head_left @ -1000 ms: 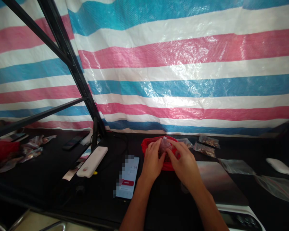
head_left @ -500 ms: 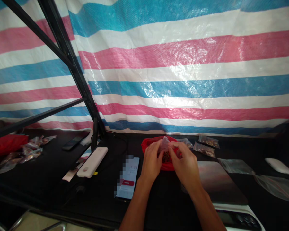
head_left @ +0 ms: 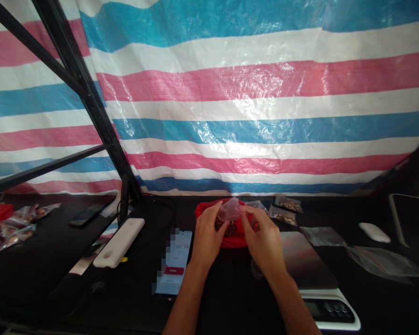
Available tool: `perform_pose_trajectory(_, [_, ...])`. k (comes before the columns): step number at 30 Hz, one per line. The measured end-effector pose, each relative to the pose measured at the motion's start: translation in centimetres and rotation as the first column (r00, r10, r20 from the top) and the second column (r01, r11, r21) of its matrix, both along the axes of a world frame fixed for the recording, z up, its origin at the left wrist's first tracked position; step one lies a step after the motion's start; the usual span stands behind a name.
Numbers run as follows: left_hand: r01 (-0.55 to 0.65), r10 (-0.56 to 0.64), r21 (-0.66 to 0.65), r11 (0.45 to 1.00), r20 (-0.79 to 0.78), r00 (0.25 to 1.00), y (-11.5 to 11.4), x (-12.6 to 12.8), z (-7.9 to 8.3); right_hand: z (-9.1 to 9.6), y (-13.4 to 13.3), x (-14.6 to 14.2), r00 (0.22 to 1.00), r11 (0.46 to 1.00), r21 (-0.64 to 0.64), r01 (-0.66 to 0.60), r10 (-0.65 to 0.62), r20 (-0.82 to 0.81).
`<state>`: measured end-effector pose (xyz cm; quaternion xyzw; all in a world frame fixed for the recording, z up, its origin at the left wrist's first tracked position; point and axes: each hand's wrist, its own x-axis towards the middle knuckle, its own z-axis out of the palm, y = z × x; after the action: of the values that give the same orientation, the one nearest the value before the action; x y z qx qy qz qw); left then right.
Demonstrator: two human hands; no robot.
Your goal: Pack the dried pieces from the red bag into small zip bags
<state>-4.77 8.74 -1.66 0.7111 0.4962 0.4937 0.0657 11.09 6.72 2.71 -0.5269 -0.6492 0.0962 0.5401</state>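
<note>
While both hands work above the red bag (head_left: 234,242) on the bench (head_left: 240,298), the step under way appears to be the handling of one small clear bag (head_left: 229,210), perhaps to part or steady its mouth. The small bag sits between the two hands, over the brown pieces (head_left: 226,228) that show inside the red bag; whether it holds anything cannot be told.

The person's right hand (head_left: 263,236) has thumb and forefinger brought together, seemingly pinching the small bag's right edge. The left hand (head_left: 209,234) reaches in from the other side, its fingers at the bag's left edge and its thumb spread below them, with brown pieces visible in the gap; how firmly it grips cannot be told.

The next move seems to call for a light, sure hold on the thin film, with one side steadied while the other hand's fingertips work, and for keeping it above the red bag so that loose pieces would fall back inside. Just right of the right hand lies the scale (head_left: 307,263), with flat clear bags (head_left: 323,236) beyond it and filled bags (head_left: 282,215) behind.
</note>
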Motion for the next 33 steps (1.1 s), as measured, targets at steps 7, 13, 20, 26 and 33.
perform_pose_trajectory(7, [-0.091,0.09,0.064,0.994,0.024,0.996,-0.6,-0.4,-0.2,-0.4,0.9,10.7,0.89,0.913,-0.103,0.394,-0.407,-0.206])
perform_pose_trajectory(13, [-0.12,0.117,0.074,0.99,0.044,0.992,-0.6,0.1,-0.2,-3.3,0.2,20.5,0.763,0.683,-0.354,0.639,-0.622,0.177])
perform_pose_trajectory(20, [-0.114,0.11,0.088,0.99,0.045,0.993,-0.7,0.7,-0.1,-3.7,-0.1,20.0,0.67,0.757,-0.035,0.653,-0.555,0.493])
perform_pose_trajectory(26, [-0.122,0.119,0.091,0.988,0.037,0.992,-0.8,0.3,-0.2,-4.9,1.8,20.9,0.728,0.8,-0.255,0.543,-0.297,0.618])
perform_pose_trajectory(33, [-0.122,0.119,0.093,0.988,0.043,0.992,-0.7,0.2,-0.1,-2.9,3.1,20.4,0.691,0.783,-0.194,0.591,-0.368,0.622])
